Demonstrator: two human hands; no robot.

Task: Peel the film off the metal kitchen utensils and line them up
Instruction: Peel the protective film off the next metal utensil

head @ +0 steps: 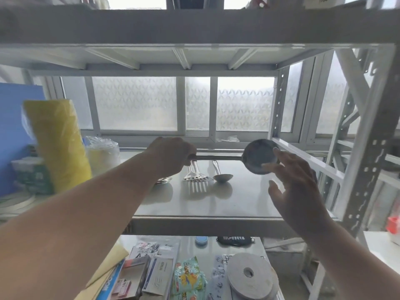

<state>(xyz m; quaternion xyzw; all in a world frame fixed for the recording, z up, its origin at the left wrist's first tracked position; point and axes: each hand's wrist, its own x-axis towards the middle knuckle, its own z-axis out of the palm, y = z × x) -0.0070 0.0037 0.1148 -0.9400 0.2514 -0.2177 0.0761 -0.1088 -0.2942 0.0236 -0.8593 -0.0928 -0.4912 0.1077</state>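
My left hand (173,155) grips the handle of a metal ladle (257,155) and holds it level above the steel shelf (249,204). Its round bowl faces me at the right, with a dull bluish film on it. My right hand (296,187) is spread open at the bowl, fingertips touching its right and lower rim. On the shelf below lie a slotted spatula (195,177), a smaller ladle (223,177) and a spoon (163,180) partly hidden behind my left wrist.
A yellow roll in plastic (58,144) and stacked containers (104,152) stand at the shelf's left. The rack's perforated upright (368,161) rises at the right. On the lower shelf lie a tape roll (249,276), boxes, packets and a black mask (236,240).
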